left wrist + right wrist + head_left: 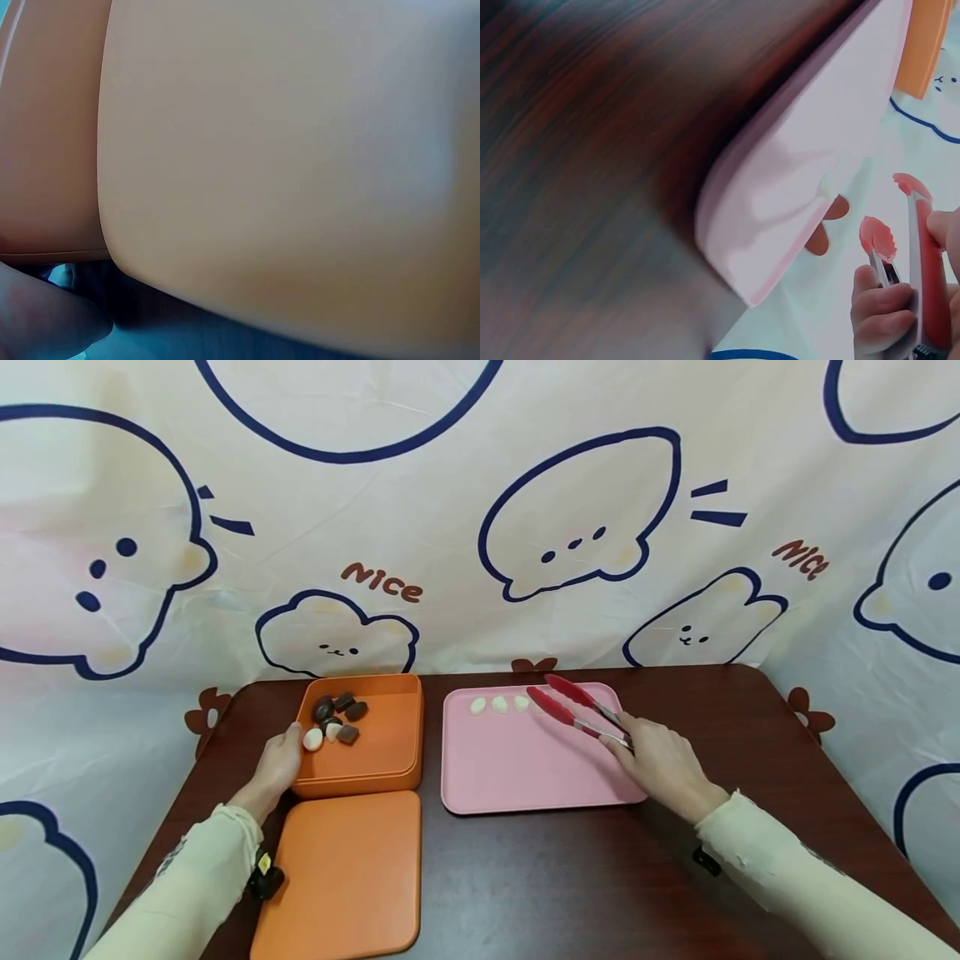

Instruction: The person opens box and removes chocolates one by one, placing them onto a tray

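The cream-sleeved left arm (187,877) reached forward, its bare left hand (276,766) partly hidden, grip hard to judge; the cream-sleeved right arm (795,872) angled inward, its bare right hand (667,766) gripping with curled fingers (883,330).

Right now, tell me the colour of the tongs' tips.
The tongs' tips are red, clearest in the head view.

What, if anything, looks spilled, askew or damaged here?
Nothing stands out. The dark and white pieces lie inside the orange box, pale pieces sit in a row on the pink tray, the orange lid lies flat on the table, and the right hand holds the red tongs.
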Available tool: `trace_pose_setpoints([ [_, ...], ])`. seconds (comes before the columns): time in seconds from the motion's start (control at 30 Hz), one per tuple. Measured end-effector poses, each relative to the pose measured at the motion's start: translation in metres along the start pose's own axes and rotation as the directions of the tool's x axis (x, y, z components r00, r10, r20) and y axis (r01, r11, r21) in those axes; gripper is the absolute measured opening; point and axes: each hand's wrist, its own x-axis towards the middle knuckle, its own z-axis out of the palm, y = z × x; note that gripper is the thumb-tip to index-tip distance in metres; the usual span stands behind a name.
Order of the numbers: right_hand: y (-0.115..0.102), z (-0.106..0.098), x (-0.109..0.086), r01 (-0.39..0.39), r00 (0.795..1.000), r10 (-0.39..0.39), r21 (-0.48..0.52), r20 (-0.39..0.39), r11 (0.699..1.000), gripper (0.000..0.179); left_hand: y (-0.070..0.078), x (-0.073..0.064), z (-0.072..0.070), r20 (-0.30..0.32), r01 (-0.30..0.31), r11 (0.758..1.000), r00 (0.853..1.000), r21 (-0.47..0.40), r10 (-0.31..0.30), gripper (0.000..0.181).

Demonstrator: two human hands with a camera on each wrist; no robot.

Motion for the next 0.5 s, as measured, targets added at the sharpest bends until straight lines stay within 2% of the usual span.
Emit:
trace_pose_setpoints([
  [0.13,-0.009,-0.001,0.000,0.029,1.000,-0.028,0.020,-0.013,0.999,0.044,-0.001,0.000,-0.002,0.019,-0.004,1.000,1.000,-0.002,0.004,0.080],
  [0.27,-0.017,0.001,-0.001,0.037,0.999,-0.037,0.057,-0.004,0.998,0.037,-0.001,-0.001,-0.001,0.000,-0.016,1.000,1.000,0.002,0.016,0.078],
  [0.5,-0.028,0.006,-0.001,0.042,0.999,-0.043,0.098,0.004,0.994,0.039,0.000,-0.001,0.000,-0.026,-0.039,0.999,0.999,0.019,0.040,0.066],
])
